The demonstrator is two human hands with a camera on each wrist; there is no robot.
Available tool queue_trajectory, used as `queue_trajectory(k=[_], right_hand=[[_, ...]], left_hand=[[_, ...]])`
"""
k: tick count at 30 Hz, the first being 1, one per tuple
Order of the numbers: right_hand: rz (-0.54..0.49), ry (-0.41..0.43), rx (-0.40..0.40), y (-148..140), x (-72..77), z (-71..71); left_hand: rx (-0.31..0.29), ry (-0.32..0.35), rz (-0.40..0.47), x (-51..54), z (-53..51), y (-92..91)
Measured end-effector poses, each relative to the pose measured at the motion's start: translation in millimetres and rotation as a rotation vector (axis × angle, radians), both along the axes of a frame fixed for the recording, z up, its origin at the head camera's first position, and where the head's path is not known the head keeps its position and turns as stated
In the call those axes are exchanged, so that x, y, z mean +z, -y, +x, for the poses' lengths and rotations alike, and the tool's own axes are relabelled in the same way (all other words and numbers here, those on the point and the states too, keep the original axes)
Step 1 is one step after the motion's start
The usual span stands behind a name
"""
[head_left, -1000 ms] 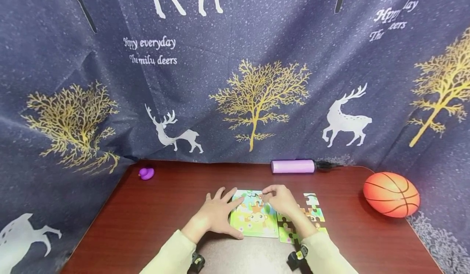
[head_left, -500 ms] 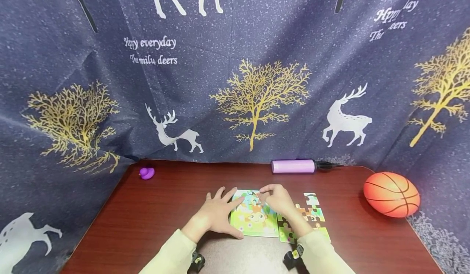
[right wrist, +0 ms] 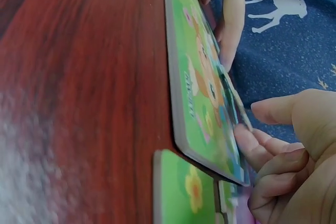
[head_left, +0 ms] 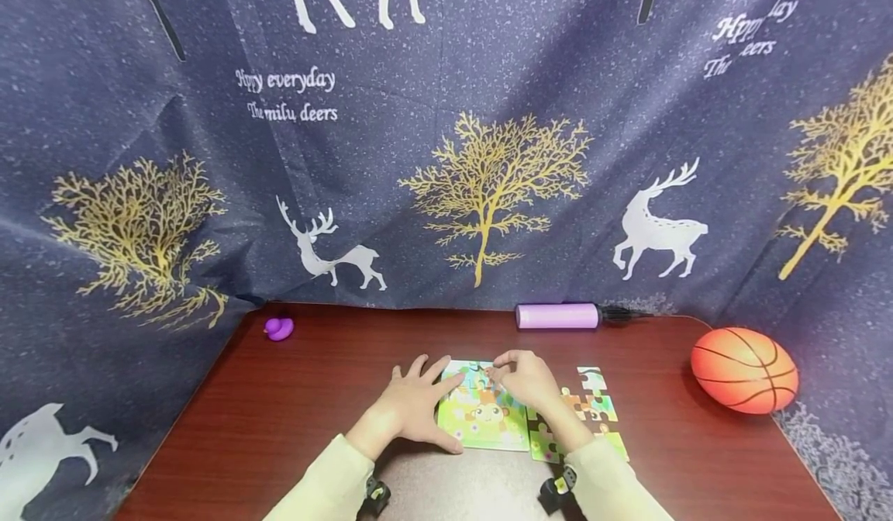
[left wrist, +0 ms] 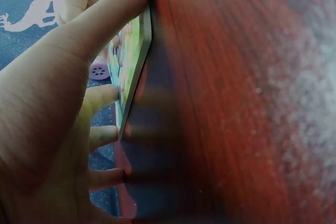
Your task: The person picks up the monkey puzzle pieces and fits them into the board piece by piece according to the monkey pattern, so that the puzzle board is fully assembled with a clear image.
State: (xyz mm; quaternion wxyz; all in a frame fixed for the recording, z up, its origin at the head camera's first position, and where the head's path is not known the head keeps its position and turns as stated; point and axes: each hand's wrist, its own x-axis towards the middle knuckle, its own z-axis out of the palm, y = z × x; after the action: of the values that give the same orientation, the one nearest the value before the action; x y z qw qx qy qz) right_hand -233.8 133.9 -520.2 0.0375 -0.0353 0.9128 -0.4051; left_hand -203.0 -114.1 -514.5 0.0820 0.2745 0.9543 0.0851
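Note:
A square puzzle board (head_left: 481,428) with a monkey picture lies flat on the table. The left hand (head_left: 414,407), fingers spread, rests along its left side; in the left wrist view the thumb of this hand (left wrist: 58,72) lies on the board's edge (left wrist: 137,51). Over the board's upper right part is the right hand (head_left: 532,381), its other fingers curled. In the right wrist view, the right hand (right wrist: 294,150) holds a thin puzzle piece (right wrist: 237,98) at one end between thumb and fingertips, the piece tilted up from the board (right wrist: 191,77).
Right of the board lie a second puzzle panel (head_left: 543,445) and loose pieces (head_left: 591,380), partly under the right forearm. A purple duck (head_left: 279,329) stands back left, a lilac pump (head_left: 556,316) lies at the back, and an orange basketball (head_left: 743,370) is at the right.
The right hand has shifted slightly left over the upper part of the board, mostly in the earlier half second. The left hand has stayed where it was.

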Motion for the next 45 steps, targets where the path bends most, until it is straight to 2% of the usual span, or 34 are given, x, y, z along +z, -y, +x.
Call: queue_trajectory(k=[5, 9, 15, 18, 26, 32, 38, 45], right_hand=[[-0.006, -0.004, 0.006, -8.9, 0.9, 2.2], [-0.026, 0.002, 0.011, -15.9, 0.1, 4.1], [-0.018, -0.016, 0.006, -26.1, 1.7, 6.8], [-0.015, -0.017, 0.000, -32.3, 4.6, 8.1], [-0.014, -0.018, -0.041, -64.0, 16.9, 8.8], [0.059, -0.014, -0.093, -98.6, 19.1, 8.7], [0.160, 0.049, -0.167, -129.3, 20.0, 15.0], [0.272, 0.086, -0.222, -148.4, 16.4, 17.9]], left_hand=[[0.002, -0.014, -0.014, 2.9, 0.5, -2.3], [0.010, -0.023, -0.040, 1.4, -0.3, -5.5], [-0.067, -0.147, -0.089, -6.0, -2.3, -12.3], [-0.091, -0.186, -0.092, -9.0, -2.6, -14.8], [-0.098, -0.193, -0.078, -5.4, -1.9, -18.5], [-0.099, -0.204, -0.093, -5.6, -0.1, -23.1], [-0.062, -0.203, -0.096, -6.0, 1.1, -32.1], [-0.041, -0.202, -0.122, -4.5, 2.2, -40.1]])
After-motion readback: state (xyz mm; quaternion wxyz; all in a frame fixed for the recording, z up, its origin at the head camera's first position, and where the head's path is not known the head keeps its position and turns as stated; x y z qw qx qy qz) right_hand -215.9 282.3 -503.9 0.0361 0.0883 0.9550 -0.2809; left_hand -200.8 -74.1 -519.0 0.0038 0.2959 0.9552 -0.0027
